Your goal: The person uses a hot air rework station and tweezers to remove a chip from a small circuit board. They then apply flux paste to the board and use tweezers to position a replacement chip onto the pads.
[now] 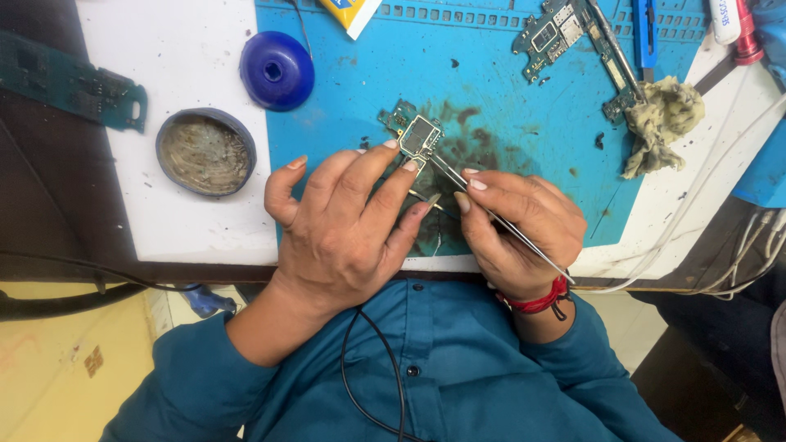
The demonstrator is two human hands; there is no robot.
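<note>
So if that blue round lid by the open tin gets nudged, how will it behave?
The blue lid looks like thin plastic, so probably light and easily slid across the blue mat. It lies flat, so unlikely to roll unless tipped on edge. The tin beside it looks heavier.
</note>
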